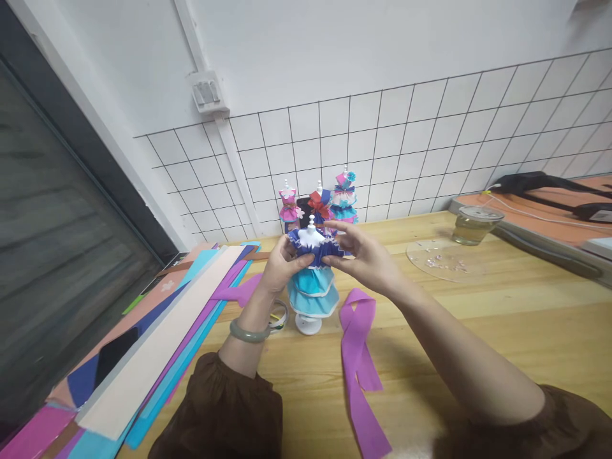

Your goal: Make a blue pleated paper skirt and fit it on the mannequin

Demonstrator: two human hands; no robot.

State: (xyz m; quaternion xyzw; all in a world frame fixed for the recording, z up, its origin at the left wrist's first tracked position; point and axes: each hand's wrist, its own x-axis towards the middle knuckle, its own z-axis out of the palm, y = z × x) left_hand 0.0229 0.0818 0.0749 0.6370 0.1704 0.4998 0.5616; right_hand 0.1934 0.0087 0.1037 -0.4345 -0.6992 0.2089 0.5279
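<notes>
A small white dress form (308,324) stands upright on the wooden table, wearing a light blue tiered skirt (313,293) with white edging. Around its upper part is a dark blue ruffled piece (313,255) with white trim. My left hand (283,264) pinches the left side of this piece, thumb at the front. From the right, my right hand (361,255) grips the other side between thumb and fingers. A purple ribbon (356,344) lies looped on the table to the right of the form's base.
Coloured strips (162,331) lie stacked at the left, a black phone (115,357) among them. Dressed forms (344,197) stand behind. Tape rolls (278,315) sit beside the base. At right are a clear plate (442,261), a glass cup (473,226) and an orange board (540,217).
</notes>
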